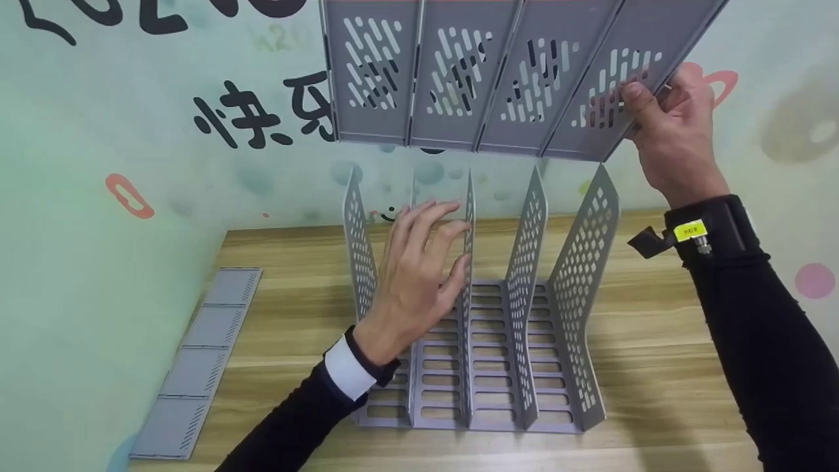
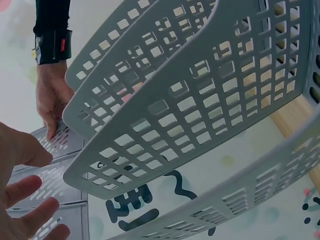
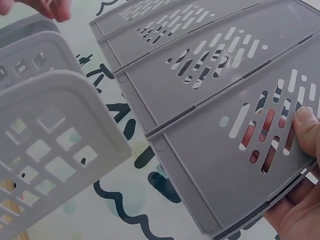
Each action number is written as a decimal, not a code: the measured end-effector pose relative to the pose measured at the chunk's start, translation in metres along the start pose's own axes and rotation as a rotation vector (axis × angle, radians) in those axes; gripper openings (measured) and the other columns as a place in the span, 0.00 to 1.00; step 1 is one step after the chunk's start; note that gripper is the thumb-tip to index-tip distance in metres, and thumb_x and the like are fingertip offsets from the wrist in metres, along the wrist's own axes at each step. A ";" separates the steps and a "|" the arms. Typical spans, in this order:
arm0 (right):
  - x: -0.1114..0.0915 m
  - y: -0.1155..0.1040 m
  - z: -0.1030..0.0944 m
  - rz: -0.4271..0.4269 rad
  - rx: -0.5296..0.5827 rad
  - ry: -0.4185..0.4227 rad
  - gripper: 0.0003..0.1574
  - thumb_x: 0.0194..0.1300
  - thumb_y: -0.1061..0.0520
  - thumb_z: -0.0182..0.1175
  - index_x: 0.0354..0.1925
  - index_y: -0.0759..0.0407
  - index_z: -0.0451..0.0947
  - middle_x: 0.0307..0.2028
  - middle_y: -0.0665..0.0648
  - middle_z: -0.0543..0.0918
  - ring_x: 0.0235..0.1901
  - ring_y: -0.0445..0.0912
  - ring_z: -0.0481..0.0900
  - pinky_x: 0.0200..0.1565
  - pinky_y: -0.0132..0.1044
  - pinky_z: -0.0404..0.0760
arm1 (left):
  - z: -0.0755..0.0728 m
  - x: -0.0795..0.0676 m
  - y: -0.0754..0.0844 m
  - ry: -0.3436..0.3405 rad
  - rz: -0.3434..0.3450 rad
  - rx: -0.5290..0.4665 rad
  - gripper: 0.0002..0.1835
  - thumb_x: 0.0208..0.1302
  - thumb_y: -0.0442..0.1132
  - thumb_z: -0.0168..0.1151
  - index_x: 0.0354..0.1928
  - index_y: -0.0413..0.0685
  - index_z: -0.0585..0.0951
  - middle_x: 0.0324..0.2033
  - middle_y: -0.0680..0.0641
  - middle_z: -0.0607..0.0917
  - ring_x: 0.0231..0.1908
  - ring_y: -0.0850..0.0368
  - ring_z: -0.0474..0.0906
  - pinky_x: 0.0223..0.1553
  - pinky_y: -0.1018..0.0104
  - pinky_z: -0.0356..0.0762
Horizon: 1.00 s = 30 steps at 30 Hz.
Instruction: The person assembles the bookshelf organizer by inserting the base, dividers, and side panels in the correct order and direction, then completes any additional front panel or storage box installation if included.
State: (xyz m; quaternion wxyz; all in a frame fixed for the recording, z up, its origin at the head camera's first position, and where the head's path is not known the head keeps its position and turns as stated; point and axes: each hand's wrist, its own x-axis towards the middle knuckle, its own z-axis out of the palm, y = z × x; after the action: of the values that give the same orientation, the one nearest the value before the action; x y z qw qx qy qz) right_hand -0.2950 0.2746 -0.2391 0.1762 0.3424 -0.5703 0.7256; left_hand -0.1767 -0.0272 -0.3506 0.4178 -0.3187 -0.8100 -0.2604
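Grey slotted panel, above rack, top cut off | right hand: pinching panel | left hand: loosely spread, empty

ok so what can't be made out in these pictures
- Slotted panel: head view, top cut off by the picture's edge
- Rack: head view, left part partly hidden behind the left hand
- Right hand: head view, partly hidden by the slotted panel
- Yellow label: head view, print too small to read
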 end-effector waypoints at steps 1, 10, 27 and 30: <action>0.000 -0.001 0.000 -0.004 0.009 0.003 0.15 0.72 0.72 0.55 0.55 0.75 0.73 0.53 0.80 0.76 0.56 0.66 0.76 0.64 0.60 0.70 | 0.000 -0.001 -0.001 -0.001 -0.001 0.001 0.20 0.59 0.31 0.69 0.54 0.40 0.78 0.62 0.38 0.75 0.65 0.37 0.66 0.72 0.44 0.50; 0.000 0.000 0.001 0.027 -0.001 -0.020 0.17 0.72 0.72 0.55 0.58 0.74 0.73 0.54 0.78 0.77 0.56 0.65 0.77 0.62 0.59 0.73 | 0.001 -0.006 -0.006 0.009 -0.012 -0.015 0.22 0.56 0.25 0.68 0.54 0.38 0.77 0.62 0.37 0.75 0.64 0.37 0.66 0.71 0.50 0.56; -0.001 0.003 0.005 0.019 0.016 -0.014 0.17 0.71 0.73 0.57 0.57 0.76 0.75 0.52 0.79 0.77 0.52 0.64 0.78 0.61 0.58 0.74 | -0.003 -0.011 -0.009 0.009 -0.028 -0.040 0.23 0.54 0.21 0.66 0.53 0.38 0.77 0.62 0.36 0.74 0.64 0.37 0.66 0.70 0.54 0.60; -0.001 0.002 0.005 0.013 0.027 -0.019 0.17 0.71 0.72 0.57 0.57 0.76 0.74 0.54 0.80 0.76 0.55 0.65 0.77 0.63 0.59 0.71 | -0.003 -0.011 -0.009 0.007 -0.032 -0.040 0.23 0.54 0.21 0.66 0.53 0.38 0.77 0.62 0.36 0.74 0.64 0.37 0.66 0.70 0.54 0.59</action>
State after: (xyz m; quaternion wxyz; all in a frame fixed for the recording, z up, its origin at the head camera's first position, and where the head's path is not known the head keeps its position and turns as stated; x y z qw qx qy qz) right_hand -0.2937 0.2699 -0.2405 0.1617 0.3479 -0.5641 0.7311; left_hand -0.1768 -0.0391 -0.3598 0.4099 -0.3131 -0.8083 -0.2840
